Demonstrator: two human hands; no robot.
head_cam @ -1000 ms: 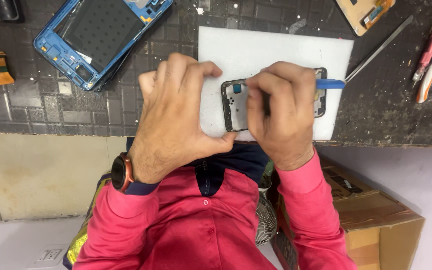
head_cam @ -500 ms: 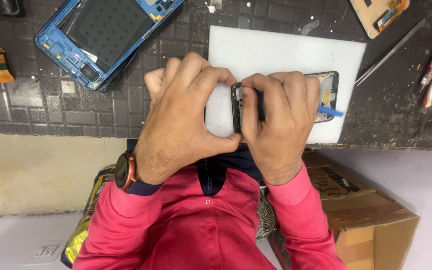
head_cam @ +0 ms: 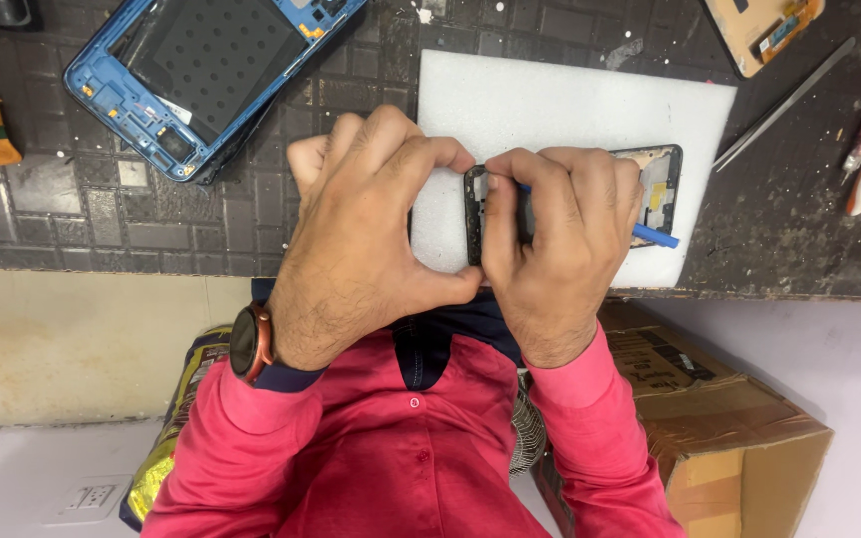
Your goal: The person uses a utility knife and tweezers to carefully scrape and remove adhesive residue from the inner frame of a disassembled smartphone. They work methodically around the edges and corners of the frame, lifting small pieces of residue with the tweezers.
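While both curl knuckles-up over one white foam pad (head_cam: 550,100), left hand (head_cam: 371,219) grips one black phone frame (head_cam: 570,204); right hand (head_cam: 555,249) pinches one blue pry tool (head_cam: 655,236); one blue phone frame (head_cam: 191,75) on worktop (head_cam: 102,219).

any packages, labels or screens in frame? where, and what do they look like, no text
Cardboard box: lower right, below the bench edge, brown, flaps taped, a dark printed patch on top.
Bag: lower left beside the red sleeve, yellow and green printed plastic, mostly hidden.
Screen panel: top right on the dark mat, face down, tan back, cut off by the frame.
Phone frame: on the white foam, held by the left hand and right hand; no lit screen.
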